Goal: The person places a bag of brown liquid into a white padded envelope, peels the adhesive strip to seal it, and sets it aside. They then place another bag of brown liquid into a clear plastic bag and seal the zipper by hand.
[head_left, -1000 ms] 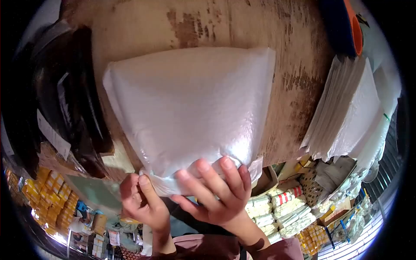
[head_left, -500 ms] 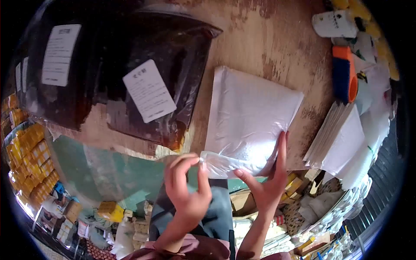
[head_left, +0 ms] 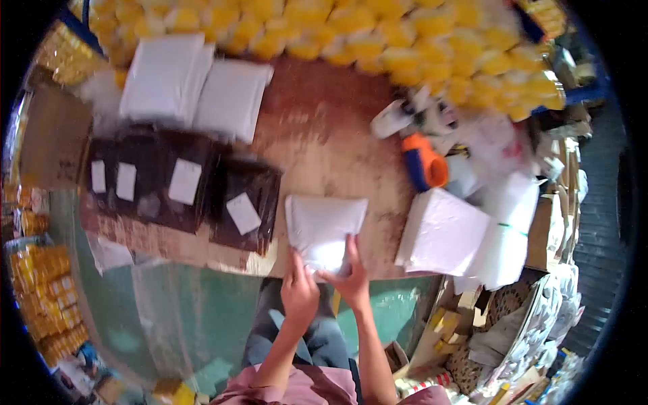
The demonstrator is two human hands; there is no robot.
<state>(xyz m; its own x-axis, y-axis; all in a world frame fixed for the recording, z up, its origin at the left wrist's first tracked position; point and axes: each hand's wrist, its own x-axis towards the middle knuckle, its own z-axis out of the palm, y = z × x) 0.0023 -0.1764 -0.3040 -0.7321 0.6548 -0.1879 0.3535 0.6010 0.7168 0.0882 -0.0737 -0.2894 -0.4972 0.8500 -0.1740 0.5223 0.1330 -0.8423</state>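
A pink top [head_left: 312,386] and grey trousers [head_left: 260,341] are worn.

Table [head_left: 331,155]: brown wood, scuffed. On it, nearest me, one white packet [head_left: 327,223] by the edge. To my left, dark bags [head_left: 152,175] with white labels [head_left: 183,181]; behind these, white parcels [head_left: 162,81]. To my right, an orange-and-blue tool [head_left: 415,158], a stack of white pouches [head_left: 445,229].

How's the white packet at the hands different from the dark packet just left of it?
The dark packet bears a pale label; the white packet shows none. The left hand and right hand touch the white packet, not the dark packet. Both packets look roughly four-sided.
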